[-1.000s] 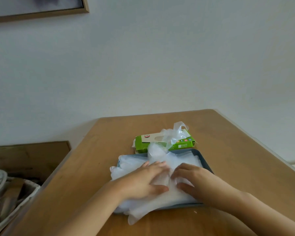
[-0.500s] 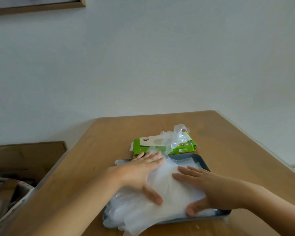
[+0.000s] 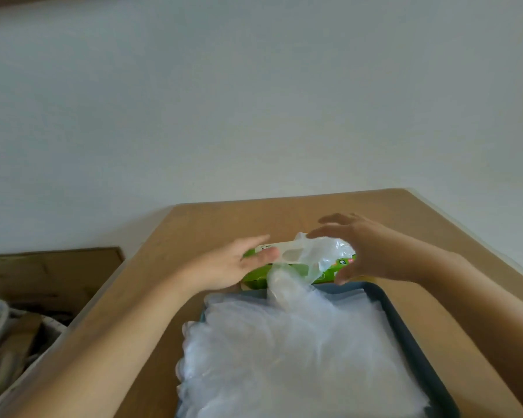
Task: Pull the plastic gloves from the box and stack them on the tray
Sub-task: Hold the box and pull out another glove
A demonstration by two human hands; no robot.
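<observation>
GLOVES DRAWN FROM BOX: A fresh pull is being set up at the green box (image 3: 255, 276), seen lying on the wooden surface (image 3: 224, 218) just behind the dark tray (image 3: 405, 327). The left hand (image 3: 224, 267) is held flat at the box's left end, its fingers (image 3: 254, 243) straight and together and the thumb laid along the white top panel. Whether the box is actually pressed down cannot be told.

The right hand (image 3: 372, 251) is cupped wide over the next glove (image 3: 323, 251), a crumpled clear tuft raised from the slot in the top. Nothing is held by either hand. The right fingers (image 3: 329, 232) are arched above the tuft and the thumb is hung below it at the box's near edge, so the plastic lies between them, not yet pinched.

A thick, hazy stack (image 3: 284, 357) of gloves is already spread across the tray and spills over its left rim, and one loose piece is draped from the box front onto it. The task is judged well advanced. What is called for next is a closing of the right fingers on the tuft, then a pull up and toward the tray, with the box steadied so that it is not dragged along.
</observation>
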